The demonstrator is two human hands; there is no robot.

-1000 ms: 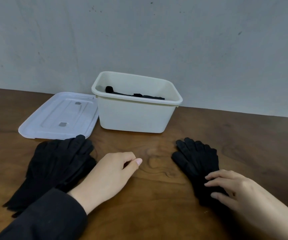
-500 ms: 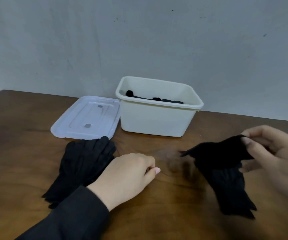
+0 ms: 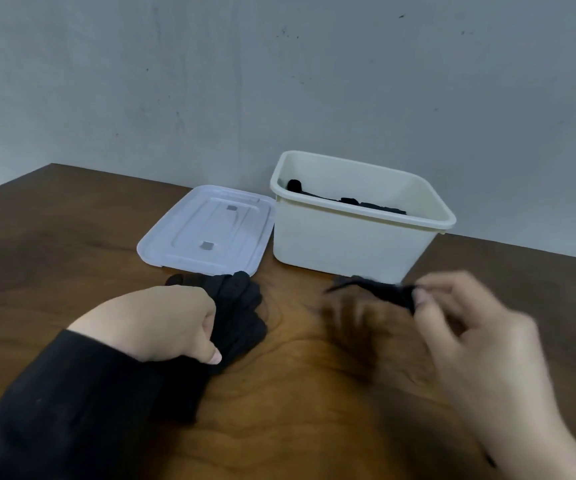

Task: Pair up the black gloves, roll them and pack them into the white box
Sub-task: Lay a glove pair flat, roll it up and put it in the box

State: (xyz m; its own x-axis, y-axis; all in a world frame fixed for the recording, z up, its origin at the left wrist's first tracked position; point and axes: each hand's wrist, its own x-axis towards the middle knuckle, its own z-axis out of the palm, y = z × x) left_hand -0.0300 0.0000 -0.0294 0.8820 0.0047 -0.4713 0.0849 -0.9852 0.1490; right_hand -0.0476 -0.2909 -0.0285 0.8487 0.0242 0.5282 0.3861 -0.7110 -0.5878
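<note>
left hand: my left hand lies on the heap of black knit gloves near the tabletop's middle; whether it grips them, cannot tell
right hand: my right hand pinches one blurred black glove, lifted in front of the white plastic box
box: at the tabletop's back edge, open, dark gloves inside
risk: thin pinch, so the glove may slip or snag the box rim
</note>
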